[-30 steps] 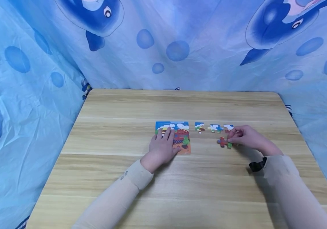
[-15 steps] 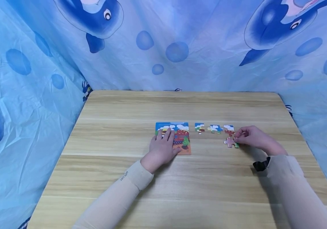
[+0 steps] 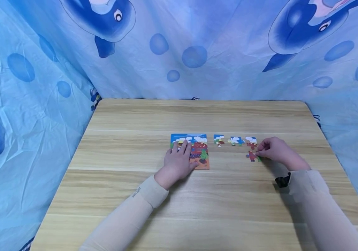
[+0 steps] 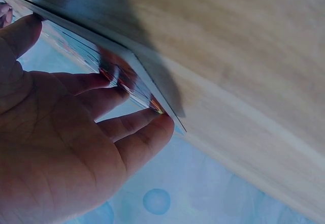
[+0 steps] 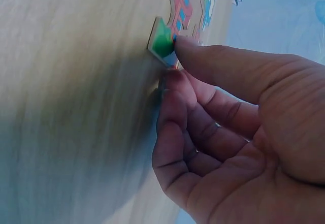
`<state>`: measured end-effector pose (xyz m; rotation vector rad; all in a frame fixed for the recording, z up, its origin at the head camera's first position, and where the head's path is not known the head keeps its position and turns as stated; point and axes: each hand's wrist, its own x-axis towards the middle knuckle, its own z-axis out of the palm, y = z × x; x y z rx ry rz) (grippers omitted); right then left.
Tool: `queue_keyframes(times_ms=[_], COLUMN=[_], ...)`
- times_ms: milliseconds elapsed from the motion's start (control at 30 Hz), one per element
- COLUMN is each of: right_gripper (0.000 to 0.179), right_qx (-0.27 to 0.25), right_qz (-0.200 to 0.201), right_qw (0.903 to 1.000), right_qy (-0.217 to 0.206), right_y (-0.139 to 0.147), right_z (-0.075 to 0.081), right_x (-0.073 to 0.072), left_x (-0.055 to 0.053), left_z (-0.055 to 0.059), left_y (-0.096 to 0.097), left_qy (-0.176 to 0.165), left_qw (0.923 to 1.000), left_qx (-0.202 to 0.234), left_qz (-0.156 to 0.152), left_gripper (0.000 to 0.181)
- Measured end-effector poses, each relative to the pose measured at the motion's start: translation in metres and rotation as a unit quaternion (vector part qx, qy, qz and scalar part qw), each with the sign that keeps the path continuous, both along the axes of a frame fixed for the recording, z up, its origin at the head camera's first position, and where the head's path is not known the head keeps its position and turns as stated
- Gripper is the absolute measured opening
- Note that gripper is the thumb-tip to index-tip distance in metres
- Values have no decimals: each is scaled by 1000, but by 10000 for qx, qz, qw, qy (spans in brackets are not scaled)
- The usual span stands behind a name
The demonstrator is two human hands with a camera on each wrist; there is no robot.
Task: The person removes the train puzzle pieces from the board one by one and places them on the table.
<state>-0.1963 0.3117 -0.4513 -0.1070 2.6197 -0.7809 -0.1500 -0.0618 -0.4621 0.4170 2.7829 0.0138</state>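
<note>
My left hand (image 3: 177,163) lies with fingers spread on a flat picture board (image 3: 199,136) showing clouds, a red house and a green bush. In the left wrist view its fingertips and thumb (image 4: 23,33) touch the board's face. To the right, my right hand (image 3: 274,153) pinches a red and green jigsaw piece (image 3: 252,157) by its right side. The right wrist view shows the thumb on the green corner (image 5: 162,42) of that piece, the other fingers curled beneath. Just above it lies a cloud-and-red-roof piece (image 3: 251,141), and the held piece's upper edge sits close to it.
Two more jigsaw pieces lie in the same row: a blue-and-white one (image 3: 236,140) and a corner-like one (image 3: 219,139) nearer the board. All are on a wooden table (image 3: 179,209). A blue whale-print curtain (image 3: 179,42) rises behind the table and along its sides.
My right hand has shifted slightly right with the pinched piece, which now sits below the cloud-and-roof piece. My left hand has stayed on the board.
</note>
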Motion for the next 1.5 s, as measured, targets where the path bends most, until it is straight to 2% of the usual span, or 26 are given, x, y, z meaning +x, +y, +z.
queue_keyframes(times_ms=[233, 567, 733, 900, 1067, 1400, 1500], right_gripper=[16, 26, 26, 26, 26, 15, 15], right_qx=[160, 193, 228, 169, -175, -936, -1074], right_qz=[-13, -25, -76, -190, -63, 45, 205], right_qw=[9998, 9998, 9997, 9993, 9982, 9938, 9912], right_qy=[139, 32, 58, 285, 563, 593, 745], right_y=[0, 4, 3, -6, -26, -67, -77], right_z=[-4, 1, 4, 8, 9, 5, 2], right_x=[-1, 0, 2, 4, 4, 2, 0], left_x=[-1, -2, -2, -1, -1, 0, 1], left_z=[1, 1, 0, 0, 0, 1, 1], left_y=[1, 1, 1, 1, -1, 0, 0], left_qy=[-37, -29, -41, -67, -98, -83, -50], left_qw=[10000, 10000, 10000, 9999, 9999, 9997, 9997], left_qx=[-46, -18, 11, 64, 82, 196, 217], left_qz=[-7, -1, 20, 63, 106, 96, 100], left_gripper=[87, 86, 87, 87, 87, 87, 87])
